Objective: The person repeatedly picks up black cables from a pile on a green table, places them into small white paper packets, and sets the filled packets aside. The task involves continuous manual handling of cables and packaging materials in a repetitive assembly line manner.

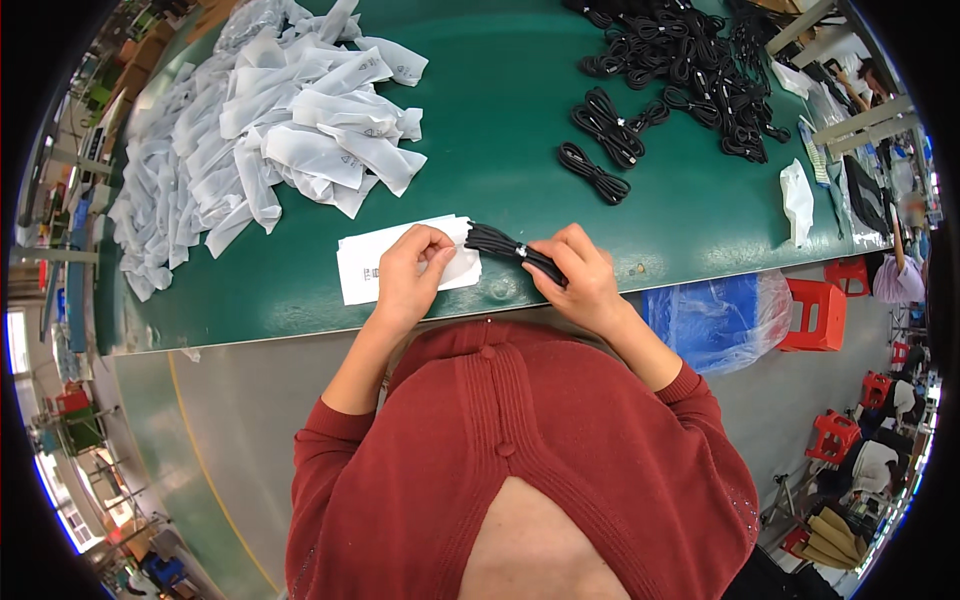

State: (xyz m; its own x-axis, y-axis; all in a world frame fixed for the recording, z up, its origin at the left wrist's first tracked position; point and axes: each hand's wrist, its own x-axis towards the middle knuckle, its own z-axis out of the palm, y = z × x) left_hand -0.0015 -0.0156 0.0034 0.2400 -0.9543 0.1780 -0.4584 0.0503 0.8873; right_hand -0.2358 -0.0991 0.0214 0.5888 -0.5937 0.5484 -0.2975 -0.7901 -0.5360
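Near the front edge of the green table, my right hand (585, 278) is closed round a bundled black cable (497, 241), tied at its middle. The cable's left end meets the open edge of a white plastic bag (461, 262). My left hand (412, 272) pinches that bag between thumb and fingers. Under it lies a stack of flat white bags (360, 283) with small dark print. Whether the cable's tip is inside the bag or just at its mouth, I cannot tell.
A large heap of filled white bags (270, 125) covers the table's far left. Several coiled black cables (690, 60) are piled at the far right, with a few loose cables (593, 173) closer. A blue bin lined with clear plastic (705, 318) and a red stool (818, 315) stand beyond the table's front edge.
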